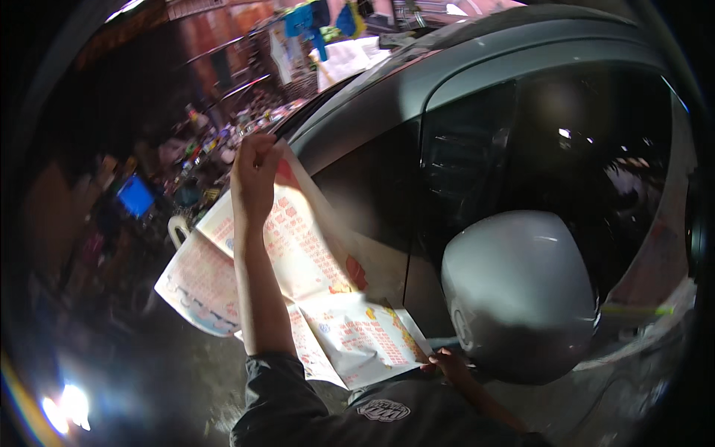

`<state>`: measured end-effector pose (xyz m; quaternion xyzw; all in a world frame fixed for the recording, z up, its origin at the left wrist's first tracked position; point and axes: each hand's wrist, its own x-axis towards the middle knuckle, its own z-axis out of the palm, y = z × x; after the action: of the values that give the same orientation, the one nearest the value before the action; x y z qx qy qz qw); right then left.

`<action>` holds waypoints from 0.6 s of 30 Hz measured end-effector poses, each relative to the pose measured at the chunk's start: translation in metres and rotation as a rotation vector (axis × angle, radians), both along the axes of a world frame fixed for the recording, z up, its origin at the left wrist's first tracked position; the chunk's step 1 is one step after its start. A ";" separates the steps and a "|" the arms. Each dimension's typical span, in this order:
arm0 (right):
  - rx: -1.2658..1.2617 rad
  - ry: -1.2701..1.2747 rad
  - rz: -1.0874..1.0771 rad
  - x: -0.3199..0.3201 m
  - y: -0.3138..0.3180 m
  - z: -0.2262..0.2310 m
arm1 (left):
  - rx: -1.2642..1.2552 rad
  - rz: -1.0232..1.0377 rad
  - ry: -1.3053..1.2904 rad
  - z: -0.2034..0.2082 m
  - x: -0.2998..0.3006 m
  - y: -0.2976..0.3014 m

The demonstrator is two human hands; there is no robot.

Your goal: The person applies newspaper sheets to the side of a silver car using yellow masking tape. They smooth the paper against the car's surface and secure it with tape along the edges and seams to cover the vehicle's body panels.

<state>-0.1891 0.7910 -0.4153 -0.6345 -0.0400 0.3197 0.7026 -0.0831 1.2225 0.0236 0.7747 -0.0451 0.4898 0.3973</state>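
Observation:
A large printed paper sheet (320,257), creased into folded panels, is spread out in front of me. Red print and some red and yellow pictures cover its white surface. My left hand (255,167) is raised, its fingers closed at the sheet's upper edge, and my left forearm crosses in front of the paper. Down at the lower right corner, my right hand (448,363) pinches the sheet between thumb and fingers. A white curved handle-like piece (177,231) shows beside the paper's left edge; what it belongs to is hidden.
Close on my right stands a grey car (372,141) with dark windows; its rounded side mirror (521,287) juts out near my right hand. Cluttered small items and a blue object (135,196) lie at the far left. Blue cloths (307,22) hang at the back. A bright light (68,408) glares lower left.

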 end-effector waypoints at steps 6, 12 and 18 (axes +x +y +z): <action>-0.151 -0.206 -0.112 -0.048 0.026 -0.065 | -0.029 -0.393 0.017 -0.008 0.030 -0.063; 0.132 -0.149 -0.394 -0.099 0.064 -0.090 | 0.020 -0.641 -0.103 -0.023 0.076 -0.087; 0.003 -0.177 -0.654 -0.103 0.092 -0.084 | 0.149 -0.516 -0.362 -0.031 0.068 -0.083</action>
<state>-0.2917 0.8835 -0.4995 -0.6380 0.1043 0.0212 0.7627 -0.0147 1.1400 -0.0073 0.6648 -0.3457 0.4982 0.4363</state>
